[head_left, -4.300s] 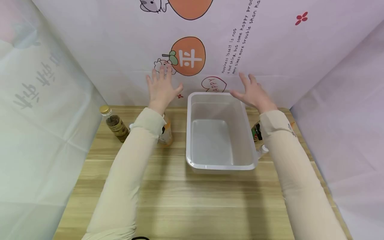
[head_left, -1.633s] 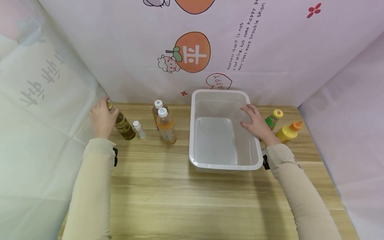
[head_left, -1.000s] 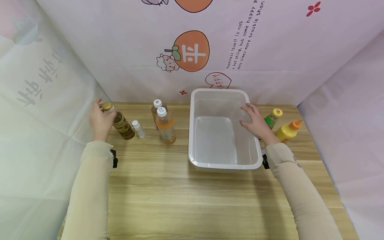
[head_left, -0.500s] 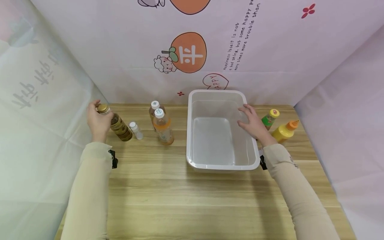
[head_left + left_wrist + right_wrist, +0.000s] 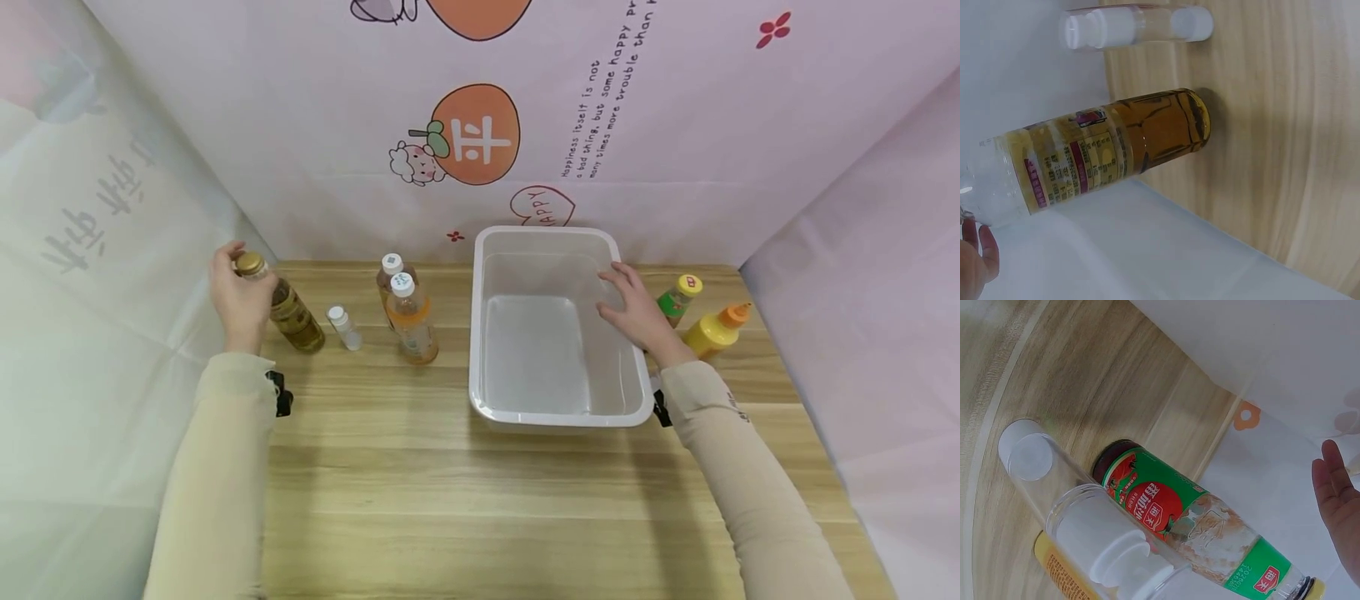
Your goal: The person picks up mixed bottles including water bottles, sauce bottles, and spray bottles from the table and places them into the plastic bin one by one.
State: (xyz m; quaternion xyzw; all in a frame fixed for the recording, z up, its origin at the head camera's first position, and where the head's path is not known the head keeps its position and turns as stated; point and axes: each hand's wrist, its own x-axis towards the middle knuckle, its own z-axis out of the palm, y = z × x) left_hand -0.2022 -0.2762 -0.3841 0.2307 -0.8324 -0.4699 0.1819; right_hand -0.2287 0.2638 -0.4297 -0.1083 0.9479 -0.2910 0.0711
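My left hand point(image 5: 242, 302) grips the neck of a bottle of amber liquid point(image 5: 297, 323), just under its gold cap point(image 5: 250, 264). In the left wrist view that bottle point(image 5: 1085, 156) shows a yellow and dark red label, its base close to the wood, with my fingertips point(image 5: 989, 250) at the clear neck. A small white-capped clear bottle point(image 5: 345, 329) stands to its right. My right hand point(image 5: 641, 318) hovers over the right rim of a white plastic basin point(image 5: 562, 419), fingers loosely spread, holding nothing. Beyond that rim stands a ketchup bottle point(image 5: 1160, 494) with a green label.
Two white-capped drink bottles point(image 5: 415, 329) stand between the small bottle and the basin. On the right are a yellow squeeze bottle point(image 5: 711, 335) and a clear bottle with white inner parts point(image 5: 1094, 519). Printed cloth walls point(image 5: 315, 125) enclose the wooden table point(image 5: 450, 517) at back and sides.
Both hands, raised by the back wall at first, have come down: the left to the gold-capped bottle, the right to the basin's rim. Lately the bottle has shifted slightly left, away from the small one.
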